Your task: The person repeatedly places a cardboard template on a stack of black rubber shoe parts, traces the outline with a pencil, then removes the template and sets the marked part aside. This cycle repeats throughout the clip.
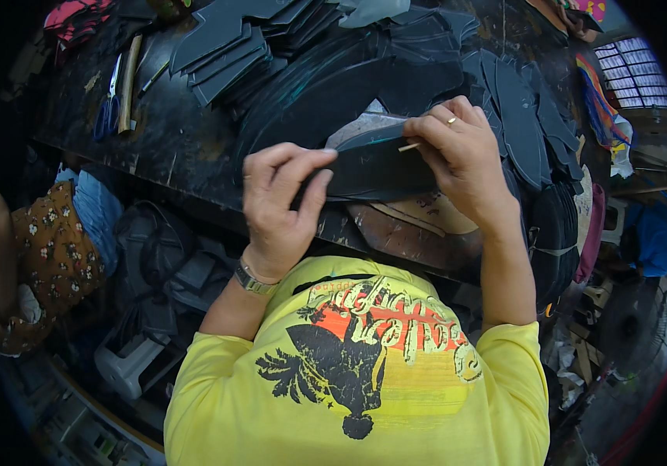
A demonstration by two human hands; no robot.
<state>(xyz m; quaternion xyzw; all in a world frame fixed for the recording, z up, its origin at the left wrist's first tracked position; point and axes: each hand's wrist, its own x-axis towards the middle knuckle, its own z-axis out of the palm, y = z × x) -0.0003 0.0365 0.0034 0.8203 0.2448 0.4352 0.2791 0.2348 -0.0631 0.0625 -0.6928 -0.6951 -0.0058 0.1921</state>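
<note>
A dark, flat, curved piece (380, 167) of sheet material lies in front of me, with a faint green line along its upper edge. My left hand (277, 206) is at its left end, thumb and forefinger closed in a loose pinch on the edge. My right hand (461, 151) is closed at the other end. A short, thin tan stick (409, 147) sticks out from its fingertips; the rest of the stick is hidden. Behind the piece shows a greyish patterned sheet (368, 128). Larger dark curved sheets (294, 101) lie stacked just beyond.
Stacks of dark cut pieces (221, 62) cover the far table, with more (516, 116) at the right. Blue-handled scissors (108, 109) and a wooden stick (130, 85) lie at the left. A brown board (419, 233) sits by the near edge. Another person's patterned clothing (53, 264) is at left.
</note>
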